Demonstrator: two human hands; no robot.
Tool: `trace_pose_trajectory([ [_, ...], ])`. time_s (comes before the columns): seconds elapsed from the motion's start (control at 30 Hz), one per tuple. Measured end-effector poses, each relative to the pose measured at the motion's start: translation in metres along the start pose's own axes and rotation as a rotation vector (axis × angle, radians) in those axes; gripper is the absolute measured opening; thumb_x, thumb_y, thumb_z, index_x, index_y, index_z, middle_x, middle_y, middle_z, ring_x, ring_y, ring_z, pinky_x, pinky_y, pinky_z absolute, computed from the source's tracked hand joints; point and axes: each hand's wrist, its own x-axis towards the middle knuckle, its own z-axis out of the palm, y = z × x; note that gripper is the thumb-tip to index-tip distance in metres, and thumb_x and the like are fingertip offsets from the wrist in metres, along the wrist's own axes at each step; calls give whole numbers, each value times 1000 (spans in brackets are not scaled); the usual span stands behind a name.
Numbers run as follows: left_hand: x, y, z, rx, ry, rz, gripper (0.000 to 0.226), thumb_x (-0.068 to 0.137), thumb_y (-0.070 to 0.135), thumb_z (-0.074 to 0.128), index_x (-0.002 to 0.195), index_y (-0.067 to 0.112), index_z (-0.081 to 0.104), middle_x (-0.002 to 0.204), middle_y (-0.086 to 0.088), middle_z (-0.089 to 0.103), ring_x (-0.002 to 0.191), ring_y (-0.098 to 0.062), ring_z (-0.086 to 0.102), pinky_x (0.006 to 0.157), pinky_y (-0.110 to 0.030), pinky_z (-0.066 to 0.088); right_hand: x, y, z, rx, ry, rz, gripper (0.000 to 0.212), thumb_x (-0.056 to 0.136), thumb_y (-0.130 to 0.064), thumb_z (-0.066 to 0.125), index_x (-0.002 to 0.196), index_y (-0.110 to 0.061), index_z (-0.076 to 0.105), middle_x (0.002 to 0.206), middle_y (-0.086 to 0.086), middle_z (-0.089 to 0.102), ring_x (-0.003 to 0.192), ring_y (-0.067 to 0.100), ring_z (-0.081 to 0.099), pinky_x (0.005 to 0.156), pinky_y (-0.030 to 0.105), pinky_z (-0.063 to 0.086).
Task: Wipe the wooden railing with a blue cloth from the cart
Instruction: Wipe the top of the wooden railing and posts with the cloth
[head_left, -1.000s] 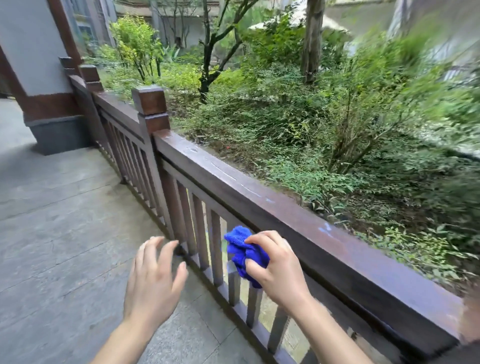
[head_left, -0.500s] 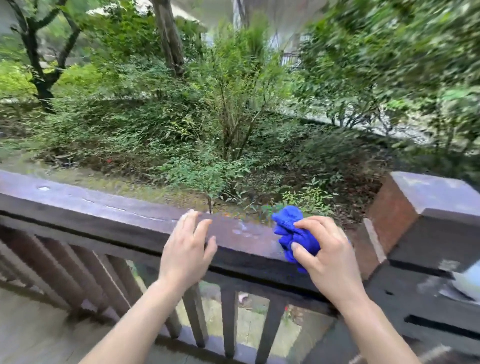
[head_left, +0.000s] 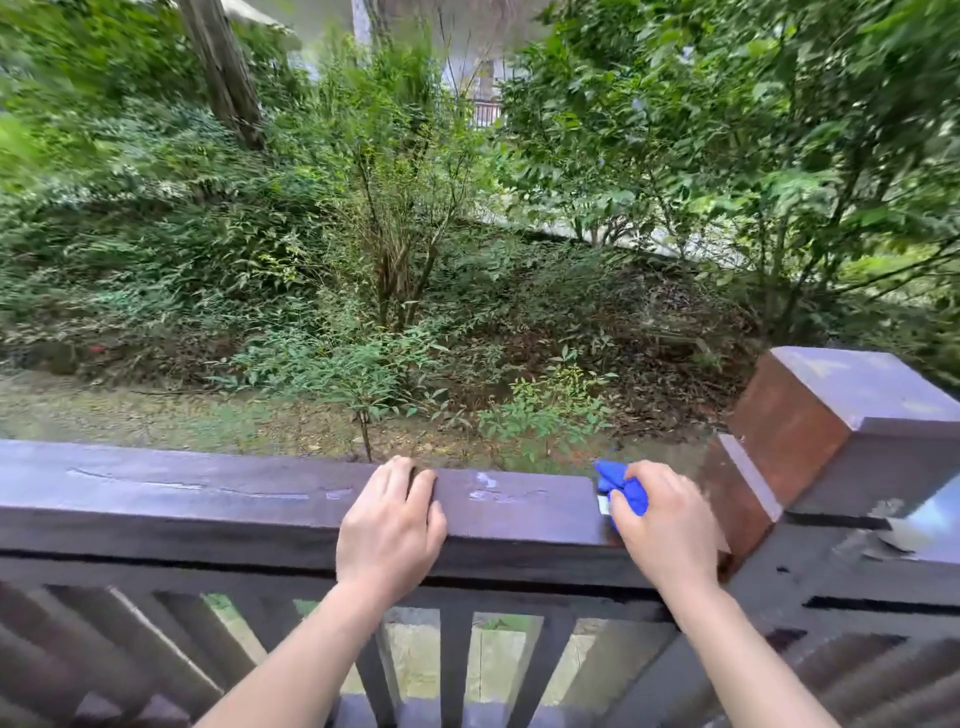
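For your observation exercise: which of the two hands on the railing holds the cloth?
The right hand, beside the post, grips the blue cloth; the left hand rests bare.

A person's left hand (head_left: 390, 519) rests palm-down on a dark wooden rail (head_left: 208, 499), fingers (head_left: 397, 478) curled over its far edge. The right hand (head_left: 667, 525) presses a bunched blue cloth (head_left: 621, 491) onto the rail top, the cloth poking out past the fingertips. Just right of that hand stands a square post (head_left: 831, 415). Beyond the fingers lie green shrubs (head_left: 395, 249).
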Motion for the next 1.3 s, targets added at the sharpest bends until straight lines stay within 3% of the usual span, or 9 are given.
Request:
trace_pose_trajectory([
  [0.13,-1,-2,5,14,18,16,30,91,30,45,110,13,63,118,-11,61,112,-31,58,95,-39,50,-28,-30,18,40,-43,-288,30,78,-31,65,107,-26,67,107,-7,68,96,19,59,83,30,49],
  [0.3,-1,-1,4,16,40,14,30,91,29,46,108,12,63,118,-13,62,116,-32,58,96,-41,51,8,-36,20,76,-42,-19,25,76,-20,69,102,-20,71,106,1,69,96,29,61,80,35,50],
  [0.47,-1,-1,6,20,65,16,32,90,29,48,110,12,65,120,-13,64,117,-32,59,97,-40,51,-30,-56,39,115,-28,-310,27,78,-34,63,104,-30,65,110,-10,64,99,13,56,82,21,42],
  [0.63,-3,-1,5,25,84,14,33,89,30,48,110,12,67,120,-13,65,117,-32,60,98,-40,51,6,-58,38,93,-32,-62,26,78,-25,69,103,-22,69,106,1,66,97,28,59,80,33,47],
  [0.8,-2,0,6,26,106,9,32,88,30,48,106,13,69,117,-13,65,112,-32,62,93,-40,53,-43,-70,50,160,-57,-399,31,82,-35,62,111,-25,63,114,-2,63,104,18,54,91,25,41],
  [0.97,-3,2,2,25,99,-3,34,88,31,47,106,13,69,117,-12,66,114,-31,62,92,-39,54,8,-73,47,111,-80,-116,27,83,-26,65,109,-19,67,109,3,64,98,29,55,83,35,47],
  [1.1,-3,1,4,23,84,-1,34,88,30,47,108,13,69,118,-12,66,114,-31,62,93,-39,54,-30,-80,56,148,-89,-413,29,84,-37,61,110,-27,61,112,-4,59,98,19,51,86,30,45],
  [1.17,-3,0,6,24,88,-1,34,88,30,48,109,13,69,119,-12,66,114,-32,62,94,-39,54,-23,-69,54,108,-78,-486,25,83,-37,61,105,-26,62,104,-3,61,89,21,52,80,33,47],
  [1.3,-2,2,4,27,77,-11,35,88,30,48,110,13,70,120,-12,66,115,-32,63,94,-39,54,21,-82,52,44,-77,-187,17,82,-32,64,93,-19,68,89,4,63,83,32,54,75,37,46],
])
